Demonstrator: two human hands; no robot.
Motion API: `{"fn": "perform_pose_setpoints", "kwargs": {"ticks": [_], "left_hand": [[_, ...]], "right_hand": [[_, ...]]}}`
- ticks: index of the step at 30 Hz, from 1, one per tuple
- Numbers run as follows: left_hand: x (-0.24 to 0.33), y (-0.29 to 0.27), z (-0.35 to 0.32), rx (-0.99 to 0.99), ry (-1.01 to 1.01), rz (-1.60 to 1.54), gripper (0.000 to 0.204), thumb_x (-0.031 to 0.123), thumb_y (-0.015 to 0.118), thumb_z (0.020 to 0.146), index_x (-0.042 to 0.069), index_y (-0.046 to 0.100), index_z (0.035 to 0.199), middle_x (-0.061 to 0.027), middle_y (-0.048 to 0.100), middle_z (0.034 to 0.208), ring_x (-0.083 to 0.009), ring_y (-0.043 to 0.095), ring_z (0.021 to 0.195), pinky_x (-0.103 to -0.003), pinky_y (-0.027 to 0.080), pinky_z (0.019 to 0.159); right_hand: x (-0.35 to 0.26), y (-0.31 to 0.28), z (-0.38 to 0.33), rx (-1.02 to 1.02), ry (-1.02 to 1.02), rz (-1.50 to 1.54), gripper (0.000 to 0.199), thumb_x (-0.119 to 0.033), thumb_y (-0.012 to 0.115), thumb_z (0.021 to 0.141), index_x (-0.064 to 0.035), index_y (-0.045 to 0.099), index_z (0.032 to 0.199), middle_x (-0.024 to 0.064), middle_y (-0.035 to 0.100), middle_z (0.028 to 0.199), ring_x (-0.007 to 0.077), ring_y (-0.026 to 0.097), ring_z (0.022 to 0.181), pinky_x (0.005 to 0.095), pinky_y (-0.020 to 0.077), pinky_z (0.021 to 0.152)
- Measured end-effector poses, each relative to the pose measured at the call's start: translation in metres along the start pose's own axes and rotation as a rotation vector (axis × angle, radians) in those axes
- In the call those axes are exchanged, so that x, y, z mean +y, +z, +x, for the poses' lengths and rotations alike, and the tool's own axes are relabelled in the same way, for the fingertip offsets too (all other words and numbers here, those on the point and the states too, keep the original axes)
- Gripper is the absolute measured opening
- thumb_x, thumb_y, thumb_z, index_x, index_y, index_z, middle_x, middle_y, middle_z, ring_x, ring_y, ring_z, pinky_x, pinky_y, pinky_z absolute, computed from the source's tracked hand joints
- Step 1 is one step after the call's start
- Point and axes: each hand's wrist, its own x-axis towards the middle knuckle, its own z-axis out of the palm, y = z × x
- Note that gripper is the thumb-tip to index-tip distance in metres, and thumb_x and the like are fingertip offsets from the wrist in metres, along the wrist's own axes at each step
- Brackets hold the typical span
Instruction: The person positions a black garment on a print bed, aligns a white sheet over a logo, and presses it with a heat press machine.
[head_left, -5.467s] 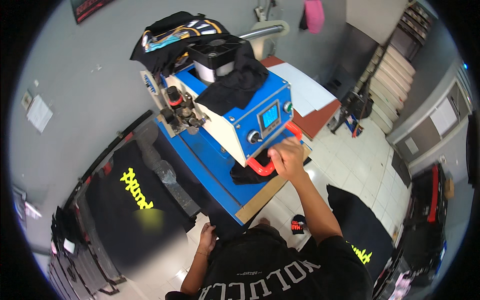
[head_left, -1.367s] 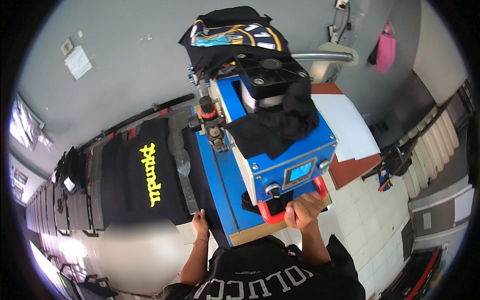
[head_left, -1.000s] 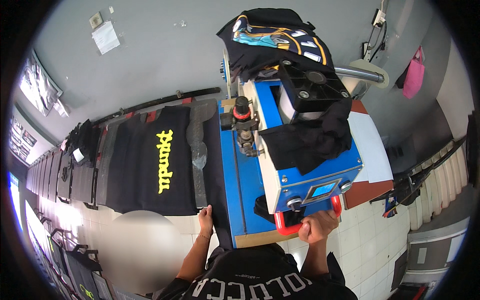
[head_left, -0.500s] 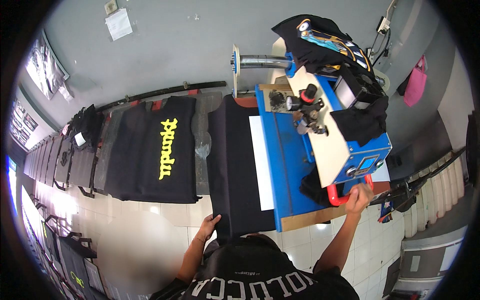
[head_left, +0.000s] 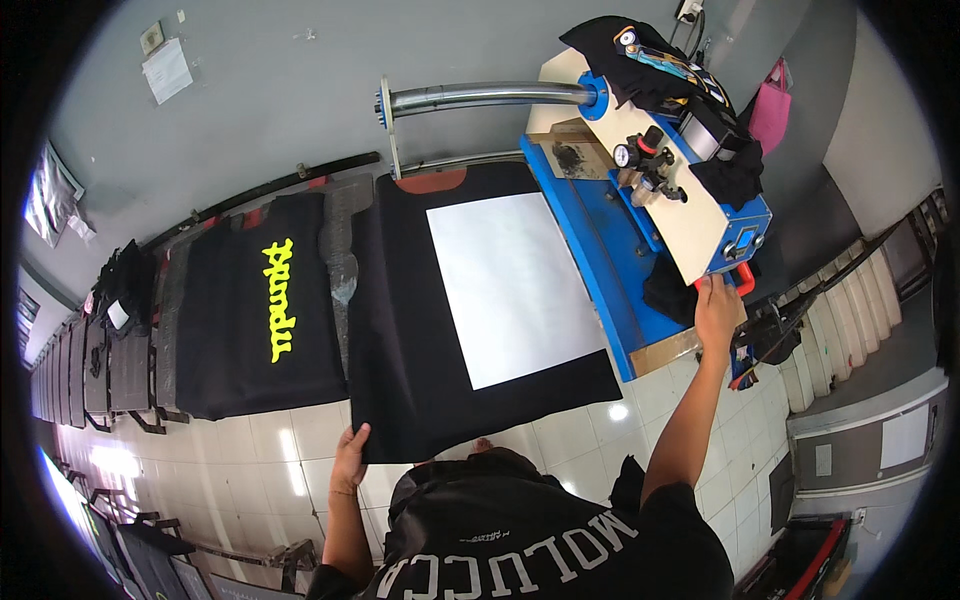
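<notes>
My left hand [head_left: 348, 455] pinches the near left corner of a black shirt [head_left: 400, 330] spread flat over a bed, its thumb on top of the cloth. On the right half of that shirt lies a large white sheet [head_left: 520, 290]. My right hand [head_left: 715, 310] is wrapped round the red handle [head_left: 744, 278] at the front of a blue and cream heat press [head_left: 685, 215]. The blue press head stands to the right of the white sheet. A reddish pad [head_left: 430, 182] shows past the shirt's far edge.
On the left, another black shirt [head_left: 225, 330] with yellow lettering lies on a grey board [head_left: 340, 230]. A metal bar [head_left: 480, 98] runs from the press leftward along the wall. Black cloths [head_left: 735, 175] and a pressure gauge [head_left: 622, 156] sit on the press. Pale tiled floor [head_left: 540, 440] lies below.
My right hand has moved the press head rightward by its handle, uncovering most of the white sheet. More of the bar shows. My left hand still holds the shirt's corner. The view has turned.
</notes>
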Motion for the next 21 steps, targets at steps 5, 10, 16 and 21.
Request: {"fn": "perform_pose_setpoints", "kwargs": {"ticks": [5, 10, 16, 21], "left_hand": [[0.045, 0.014, -0.013, 0.000, 0.117, -0.022, 0.031, 0.021, 0.058, 0.098, 0.001, 0.059, 0.121, -0.0079, 0.067, 0.114, -0.0159, 0.064, 0.099, -0.030, 0.051, 0.089], [0.070, 0.033, -0.027, 0.011, 0.202, 0.033, 0.032, 0.021, 0.058, 0.098, -0.001, 0.058, 0.121, -0.0089, 0.066, 0.115, -0.0152, 0.064, 0.099, -0.030, 0.050, 0.090], [0.080, 0.038, -0.037, 0.070, 0.223, 0.075, 0.030, 0.020, 0.058, 0.097, -0.001, 0.058, 0.120, -0.0090, 0.067, 0.114, -0.0155, 0.064, 0.099, -0.029, 0.051, 0.089], [0.092, 0.058, -0.044, 0.086, 0.254, 0.057, 0.030, 0.019, 0.058, 0.097, -0.001, 0.059, 0.120, -0.0090, 0.067, 0.114, -0.0158, 0.065, 0.098, -0.030, 0.052, 0.089]], "right_hand": [[0.029, 0.021, 0.011, 0.147, -0.053, -0.236, 0.035, -0.022, 0.066, 0.076, 0.0010, 0.052, 0.099, 0.0198, 0.060, 0.094, 0.0374, 0.056, 0.095, 0.0457, 0.0421, 0.091], [0.066, 0.034, 0.030, 0.149, -0.019, -0.260, 0.041, -0.020, 0.068, 0.072, 0.0022, 0.051, 0.102, 0.0208, 0.059, 0.096, 0.0374, 0.055, 0.099, 0.0458, 0.0410, 0.094], [0.036, 0.032, 0.009, 0.398, -0.091, -0.193, 0.042, -0.015, 0.062, 0.082, 0.0070, 0.051, 0.116, 0.0249, 0.059, 0.111, 0.0401, 0.054, 0.107, 0.0485, 0.0391, 0.097], [-0.034, 0.104, -0.144, -0.428, 0.135, 0.804, 0.051, -0.038, 0.052, 0.098, -0.0003, 0.052, 0.132, 0.0150, 0.055, 0.132, 0.0252, 0.055, 0.117, 0.0366, 0.0454, 0.095]]}}
